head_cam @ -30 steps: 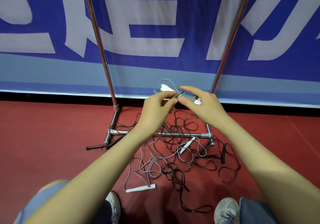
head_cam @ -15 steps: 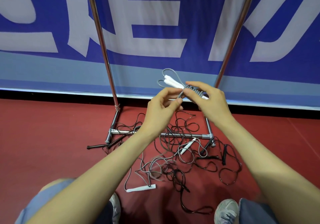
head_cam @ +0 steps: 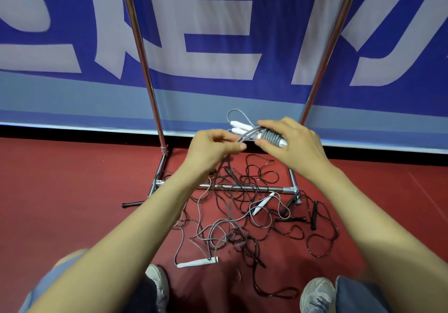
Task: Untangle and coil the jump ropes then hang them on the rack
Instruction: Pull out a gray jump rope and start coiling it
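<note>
Both hands busy: your R hand grips the grey coil round its wraps, L hand pinches its loose tail just beside. Coil lies crosswise btwn them, white handles pointing away-left; rack stands straight ahead.

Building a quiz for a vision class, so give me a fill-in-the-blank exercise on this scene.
1. The right hand grips a coiled jump rope with two ____ handles.
2. The left hand pinches that rope's ____ cord.
3. The tangled ropes lie on the ____ floor at the base of the rack.
4. A loose white handle lies near the person's ____ shoe.

Missing words: white; grey; red; left.
</note>
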A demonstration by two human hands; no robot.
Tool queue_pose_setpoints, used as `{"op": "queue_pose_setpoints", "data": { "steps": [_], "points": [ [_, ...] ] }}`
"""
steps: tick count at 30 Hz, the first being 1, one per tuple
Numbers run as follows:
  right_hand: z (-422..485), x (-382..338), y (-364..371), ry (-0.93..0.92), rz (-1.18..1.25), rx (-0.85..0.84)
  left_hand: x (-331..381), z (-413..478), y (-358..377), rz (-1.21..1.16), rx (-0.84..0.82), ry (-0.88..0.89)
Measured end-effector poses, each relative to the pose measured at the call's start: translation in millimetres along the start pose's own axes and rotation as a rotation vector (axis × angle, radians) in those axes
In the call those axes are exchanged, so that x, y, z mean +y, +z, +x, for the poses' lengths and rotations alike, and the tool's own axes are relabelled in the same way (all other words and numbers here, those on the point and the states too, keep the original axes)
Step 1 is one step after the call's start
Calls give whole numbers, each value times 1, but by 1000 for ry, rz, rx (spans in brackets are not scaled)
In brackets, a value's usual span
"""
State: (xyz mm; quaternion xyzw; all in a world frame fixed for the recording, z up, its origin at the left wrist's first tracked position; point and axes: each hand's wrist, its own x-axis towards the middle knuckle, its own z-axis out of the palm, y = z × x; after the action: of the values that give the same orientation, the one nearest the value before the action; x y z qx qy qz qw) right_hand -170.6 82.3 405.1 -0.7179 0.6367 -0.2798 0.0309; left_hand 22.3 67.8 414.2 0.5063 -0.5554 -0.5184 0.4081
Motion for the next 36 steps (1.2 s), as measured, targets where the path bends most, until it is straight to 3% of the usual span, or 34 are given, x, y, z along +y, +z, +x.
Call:
{"op": "queue_pose_setpoints", "data": {
  "steps": [2, 5, 10, 12, 17, 21, 24, 30, 36],
  "points": [
    [-1, -2, 4, -1, -69, -31, -4, -2, 5, 325, 158, 288],
    [0, -8, 12, 14, -73, -70, -12, -6, 14, 486, 217, 685],
    [3, -9, 9, 60, -24, -33, -20, 2, 12, 561, 219, 809],
    [6, -5, 5, 104, 81, 45, -17, 1, 13, 477, 163, 721],
    [10, 5, -1, 151, 397, 82, -12, -2, 18, -9, -91, 95],
    [11, 4, -1, 182, 611, 60, -11, 4, 10, -208, -229, -115],
    [11, 0, -2, 205, 714, 61, -9, 7, 6, -238, -234, -131],
    [13, -6, -7, 320, 1044, -1, -7, 4, 10, -95, -220, 19],
    [11, -7, -14, 368, 1242, -241, -14, 10, -1, -81, -282, -16]
  ]
}}
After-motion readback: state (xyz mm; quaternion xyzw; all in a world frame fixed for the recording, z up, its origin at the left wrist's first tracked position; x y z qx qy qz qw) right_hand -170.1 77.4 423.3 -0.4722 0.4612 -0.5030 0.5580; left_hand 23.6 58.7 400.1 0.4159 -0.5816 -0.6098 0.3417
